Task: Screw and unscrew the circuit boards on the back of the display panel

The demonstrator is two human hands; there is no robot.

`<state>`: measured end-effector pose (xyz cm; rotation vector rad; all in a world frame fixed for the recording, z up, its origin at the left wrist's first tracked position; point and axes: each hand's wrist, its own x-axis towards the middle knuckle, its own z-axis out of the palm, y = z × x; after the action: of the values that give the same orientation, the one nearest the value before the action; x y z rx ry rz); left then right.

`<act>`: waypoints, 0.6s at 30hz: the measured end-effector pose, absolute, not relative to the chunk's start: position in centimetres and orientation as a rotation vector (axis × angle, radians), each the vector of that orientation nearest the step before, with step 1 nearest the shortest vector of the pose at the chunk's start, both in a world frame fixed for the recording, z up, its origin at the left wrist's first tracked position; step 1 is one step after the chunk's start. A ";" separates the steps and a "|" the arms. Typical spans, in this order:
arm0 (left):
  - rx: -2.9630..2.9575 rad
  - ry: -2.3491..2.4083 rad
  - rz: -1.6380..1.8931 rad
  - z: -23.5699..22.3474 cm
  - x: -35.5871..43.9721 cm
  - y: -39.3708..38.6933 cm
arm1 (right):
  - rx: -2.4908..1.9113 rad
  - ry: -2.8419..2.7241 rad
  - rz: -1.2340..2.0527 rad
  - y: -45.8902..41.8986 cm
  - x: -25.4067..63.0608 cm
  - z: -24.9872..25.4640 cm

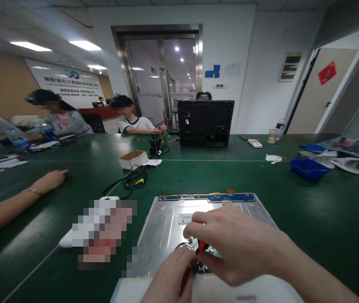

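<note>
The metal panel lay on the green table, its circuit board partly hidden beneath both hands. The right hand pinched a red tool; whether the left hand gripped anything could not be told. The panel looked stiff, slick and fairly heavy, best lifted by its side edges, clear of the fragile blue strip. Its label was illegible; the wall sign seemed to end "科技有限公司".

Flat silver metal panel lying flat on green table, pale label approx. centre. Narrow blue PCB strip w/ gold trim along far edge. Green PCB nr near edge, w/ small comps, mostly hidden. Red item over it, partly hidden, type unclear.
</note>
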<state>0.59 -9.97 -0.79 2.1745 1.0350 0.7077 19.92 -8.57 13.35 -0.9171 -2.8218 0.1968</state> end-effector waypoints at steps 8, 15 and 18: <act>2.181 1.056 0.712 -1.0 0.5 -10.1 | -0.905 -2.827 0.204 -8.6 19.7 13.3; 2.199 1.072 0.722 -1.1 0.3 -10.2 | -0.927 -2.811 0.166 -8.2 19.6 13.0; 2.212 1.065 0.735 -1.2 0.5 -10.1 | -0.883 -2.823 0.199 -8.3 19.8 13.0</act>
<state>0.46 -10.08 -1.21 2.2115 1.0649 0.7348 19.85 -8.26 13.03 -0.8828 -2.8233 0.1987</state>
